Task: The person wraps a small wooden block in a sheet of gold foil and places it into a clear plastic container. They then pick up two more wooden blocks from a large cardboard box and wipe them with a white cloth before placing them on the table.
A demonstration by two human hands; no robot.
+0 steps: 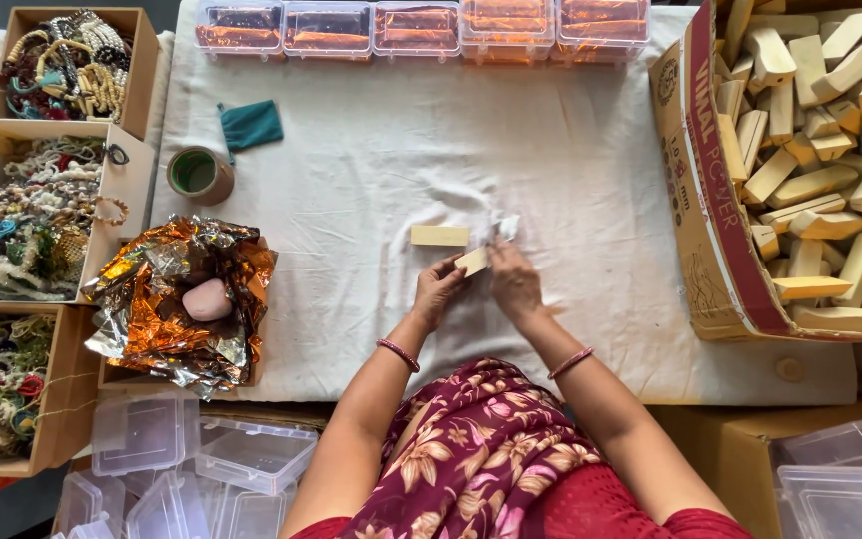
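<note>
At the far left we see three cardboard boxes of braided cords (27,215), then a roll of tape (200,175), a teal pouch (251,125) and a tray of crumpled orange foil (184,299) holding a pink stone (208,299). On the cloth-covered counter (371,170) a loose wooden block (439,236) lies just left of our hands. Our left hand (438,289) pinches a second small wooden block (472,261) in its fingers, just above the cloth. Our right hand (514,281) touches that block's other end, fingers drawn together near a crumpled white scrap (503,226). At the right, a large carton (710,200) brims with more wooden blocks.
</note>
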